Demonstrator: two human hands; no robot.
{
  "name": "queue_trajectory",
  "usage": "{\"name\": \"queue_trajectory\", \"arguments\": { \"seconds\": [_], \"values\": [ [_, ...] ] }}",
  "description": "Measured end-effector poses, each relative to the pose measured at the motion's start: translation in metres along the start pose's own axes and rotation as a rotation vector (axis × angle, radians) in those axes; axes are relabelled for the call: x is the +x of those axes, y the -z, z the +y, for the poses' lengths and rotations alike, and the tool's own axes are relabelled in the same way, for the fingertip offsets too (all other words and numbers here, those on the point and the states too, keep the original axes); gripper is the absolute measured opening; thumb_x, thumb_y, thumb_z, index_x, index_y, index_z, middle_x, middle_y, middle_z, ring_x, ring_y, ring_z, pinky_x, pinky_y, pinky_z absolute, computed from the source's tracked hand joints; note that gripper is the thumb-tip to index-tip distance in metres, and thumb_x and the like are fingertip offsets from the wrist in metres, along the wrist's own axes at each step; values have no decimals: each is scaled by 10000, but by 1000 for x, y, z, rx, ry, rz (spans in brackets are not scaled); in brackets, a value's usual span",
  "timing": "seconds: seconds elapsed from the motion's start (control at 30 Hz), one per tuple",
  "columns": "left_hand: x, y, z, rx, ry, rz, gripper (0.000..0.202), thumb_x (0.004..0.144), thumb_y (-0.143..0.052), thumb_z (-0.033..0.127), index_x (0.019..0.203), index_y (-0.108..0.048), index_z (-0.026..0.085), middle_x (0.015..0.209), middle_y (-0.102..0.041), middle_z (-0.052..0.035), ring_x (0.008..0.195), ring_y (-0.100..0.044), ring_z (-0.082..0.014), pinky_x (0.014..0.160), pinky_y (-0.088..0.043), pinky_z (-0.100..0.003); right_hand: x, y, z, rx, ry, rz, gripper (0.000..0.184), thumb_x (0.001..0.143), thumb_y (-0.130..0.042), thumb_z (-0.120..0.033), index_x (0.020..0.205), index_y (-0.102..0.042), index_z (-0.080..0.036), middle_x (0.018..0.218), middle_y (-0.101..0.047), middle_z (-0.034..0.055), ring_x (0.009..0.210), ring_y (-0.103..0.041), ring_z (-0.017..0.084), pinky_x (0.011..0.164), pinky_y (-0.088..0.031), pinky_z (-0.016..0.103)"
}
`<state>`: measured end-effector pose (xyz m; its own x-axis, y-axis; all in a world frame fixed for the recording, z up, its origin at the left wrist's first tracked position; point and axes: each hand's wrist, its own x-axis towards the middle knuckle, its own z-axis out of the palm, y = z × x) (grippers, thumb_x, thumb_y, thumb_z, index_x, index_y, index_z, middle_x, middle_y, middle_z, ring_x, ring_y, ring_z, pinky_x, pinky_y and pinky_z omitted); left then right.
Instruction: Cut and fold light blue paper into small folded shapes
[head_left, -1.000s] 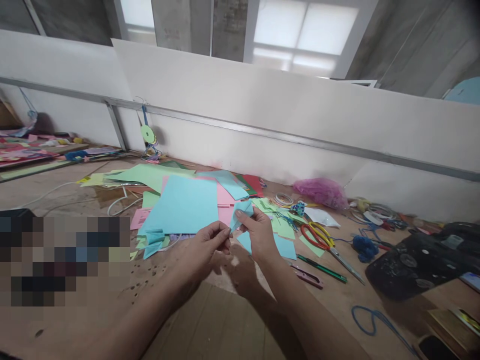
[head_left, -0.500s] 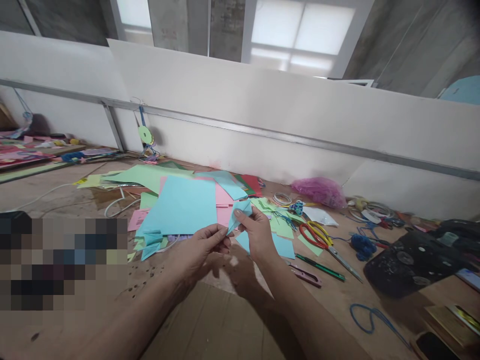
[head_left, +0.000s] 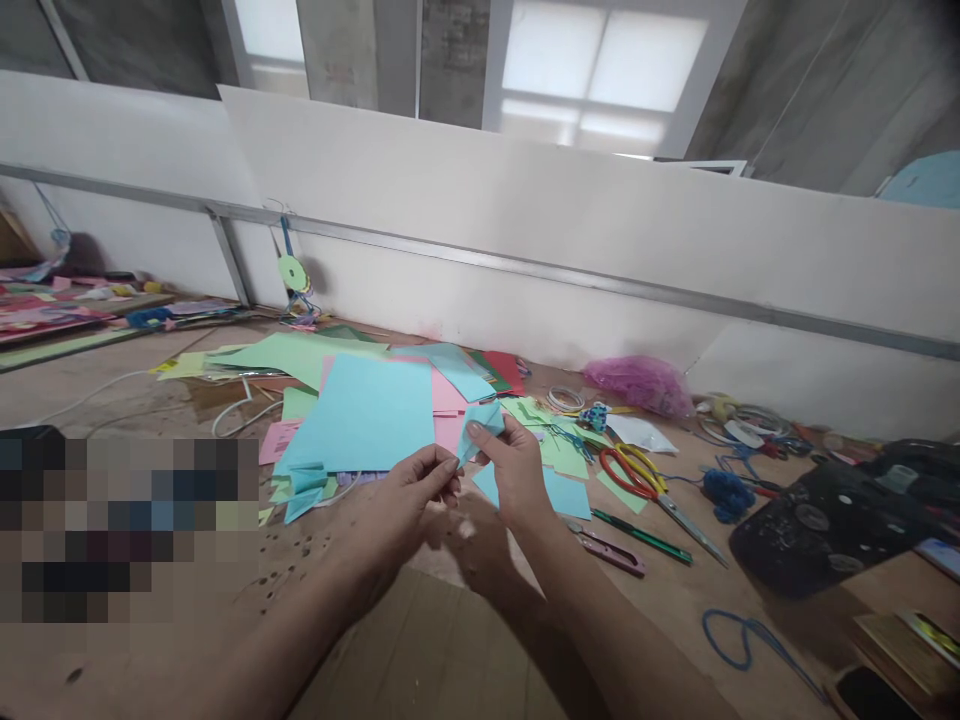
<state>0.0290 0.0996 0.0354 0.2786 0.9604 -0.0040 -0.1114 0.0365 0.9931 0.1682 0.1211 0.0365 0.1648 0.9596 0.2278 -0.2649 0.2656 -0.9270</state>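
A small piece of folded light-blue paper [head_left: 484, 413] is held up between both hands over the near part of the table. My right hand [head_left: 514, 465] grips its wide end, with the thumb flat on the front face. The thumb and fingers of my left hand [head_left: 426, 480] pinch its narrow lower tip. Just behind the hands lies a large light-blue sheet [head_left: 367, 410] on pink paper. Another folded light-blue paper [head_left: 306, 485] rests at that sheet's near left corner.
To the right lie scissors [head_left: 660, 490] with red and yellow handles, a green cutter knife [head_left: 641, 536] and a pink cutter [head_left: 611, 550]. Farther right stands a black case-like object [head_left: 817, 525]. A pink bag [head_left: 641, 383] and green paper [head_left: 292, 350] lie near the white wall.
My left hand stays at the paper's lower tip, its fingers shifted very slightly. My right hand keeps its hold; the view moves only a little.
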Motion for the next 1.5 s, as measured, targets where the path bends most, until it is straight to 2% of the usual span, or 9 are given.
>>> {"name": "queue_trajectory", "arguments": {
  "seconds": [0.17,0.43,0.6,0.73,0.93,1.1,1.3,1.5],
  "values": [
    [-1,-2,7,189,-80,32,286,827,-579,474,711,-617,215,665,-604,0,656,-547,-159,645,-410,-248,-3,-2,-2,-23,-2,-28,220,701,-723,-333,659,-562,-189,566,-471,-65,528,-416,98,535,-359,245],
    [5,2,-1,114,-113,50,291,771,-645,429,622,-569,191,579,-540,21,559,-480,-129,578,-392,-242,-4,-2,0,-90,-46,-123,233,722,-711,-372,670,-588,-180,562,-519,-46,541,-474,114,545,-379,244],
    [4,2,-2,102,-79,124,314,783,-624,448,618,-554,190,599,-557,20,550,-485,-119,565,-406,-236,-1,1,6,-87,-39,-149,289,807,-630,-411,662,-599,-164,563,-543,-23,544,-482,116,556,-375,247],
    [3,1,-3,81,-28,147,337,772,-627,481,621,-543,191,599,-545,24,528,-477,-112,484,-393,-209,0,1,10,-107,-40,-136,275,816,-620,-393,676,-612,-157,557,-552,-20,544,-492,118,563,-376,249],
    [3,1,-6,62,-17,160,343,781,-616,496,634,-542,195,625,-559,28,537,-487,-107,441,-373,-187,1,0,10,-109,-57,-129,293,814,-612,-413,666,-610,-159,540,-570,-17,528,-512,122,559,-382,250],
    [5,3,-9,103,-69,158,337,801,-606,463,616,-531,192,586,-531,41,533,-472,-100,532,-405,-204,-1,0,6,-72,-64,-153,280,800,-632,-404,664,-606,-161,554,-556,-23,535,-495,114,561,-374,246],
    [4,2,-5,156,-74,152,338,795,-599,467,613,-491,203,559,-476,48,512,-426,-109,481,-352,-212,-1,0,4,-57,-83,-142,207,737,-694,-353,697,-632,-160,588,-568,-22,545,-505,114,564,-391,246],
    [4,2,-2,217,-107,155,333,801,-586,453,610,-480,201,535,-438,60,515,-397,-107,514,-322,-218,-1,0,3,-43,-88,-118,197,704,-720,-347,694,-634,-170,594,-565,-30,543,-496,111,562,-386,249]
  ]
}}
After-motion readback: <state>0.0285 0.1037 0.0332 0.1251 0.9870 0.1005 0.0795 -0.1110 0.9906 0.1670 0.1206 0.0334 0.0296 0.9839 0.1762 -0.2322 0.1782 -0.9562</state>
